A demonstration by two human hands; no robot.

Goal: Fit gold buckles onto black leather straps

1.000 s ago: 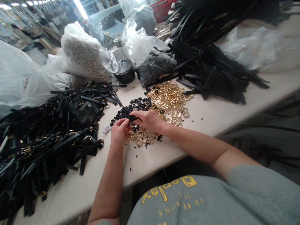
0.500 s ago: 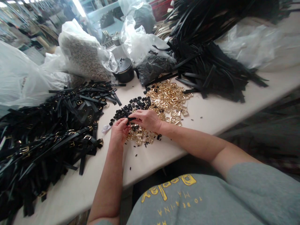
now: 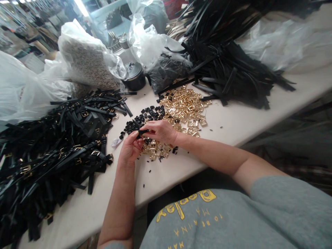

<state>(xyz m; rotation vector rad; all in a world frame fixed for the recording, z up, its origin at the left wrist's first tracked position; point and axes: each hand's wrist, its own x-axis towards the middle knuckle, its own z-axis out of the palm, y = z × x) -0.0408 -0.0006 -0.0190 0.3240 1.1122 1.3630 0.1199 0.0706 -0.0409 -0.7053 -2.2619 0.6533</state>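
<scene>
Between my two hands is a short black strap (image 3: 141, 132), gripped from both sides above the table. My left hand (image 3: 131, 145) pinches its near end with thumb and fingers. My right hand (image 3: 161, 132) is closed on the same strap, its fingers bent over the upper part. Small black loops (image 3: 148, 116) lie in a heap just beyond my fingers. Gold buckles (image 3: 184, 105) form a pile behind and right of my right hand, and more of them lie under both hands. My fingers partly hide the strap.
Finished-looking black straps with buckles (image 3: 85, 138) cover the table's left side. Plain black straps (image 3: 233, 76) are heaped at the back right. A black lidded pot (image 3: 135, 77) stands between a bag of small pale pieces (image 3: 85, 58) and a bag of dark pieces (image 3: 168, 71).
Both hands stay together on the strap, with small finger movements; the left hand's fingers have turned slightly more open below its thumb. The view has shifted a little.
</scene>
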